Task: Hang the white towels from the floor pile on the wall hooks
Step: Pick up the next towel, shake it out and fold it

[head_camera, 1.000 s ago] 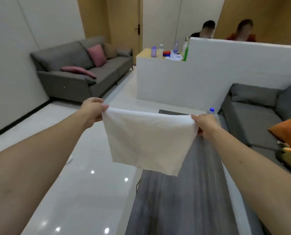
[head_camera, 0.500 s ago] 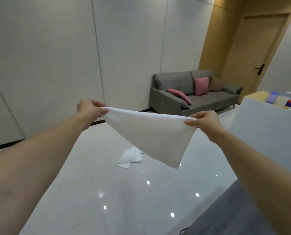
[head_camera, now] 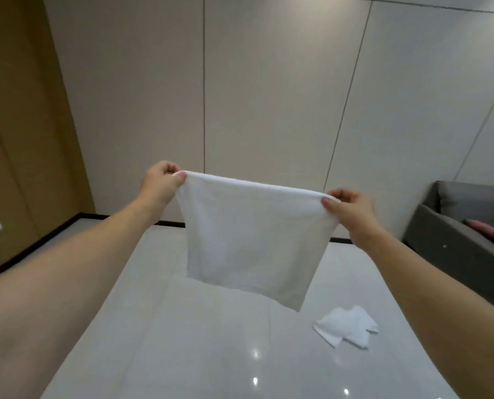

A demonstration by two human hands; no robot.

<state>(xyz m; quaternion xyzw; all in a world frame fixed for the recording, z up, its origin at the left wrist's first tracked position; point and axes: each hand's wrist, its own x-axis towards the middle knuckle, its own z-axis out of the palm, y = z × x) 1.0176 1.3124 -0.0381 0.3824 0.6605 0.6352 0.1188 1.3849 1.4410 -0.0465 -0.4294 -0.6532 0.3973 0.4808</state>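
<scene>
A white towel (head_camera: 251, 240) hangs spread out in front of me, stretched by its top edge. My left hand (head_camera: 161, 184) pinches the top left corner and my right hand (head_camera: 349, 208) pinches the top right corner. Both arms reach forward at about chest height. On the glossy floor to the lower right lies a small crumpled pile of white towels (head_camera: 346, 328). No wall hooks show in this view.
A pale panelled wall (head_camera: 269, 96) stands ahead, with a black skirting along its base. A wood-toned wall (head_camera: 15, 125) with a white socket runs along the left. A grey sofa (head_camera: 464, 243) with a pink cushion sits at the right edge.
The view has swung left: the sofa slid to the right edge and the floor pile moved to the lower right. Both hands kept their hold on the towel, which now hangs squarer.
</scene>
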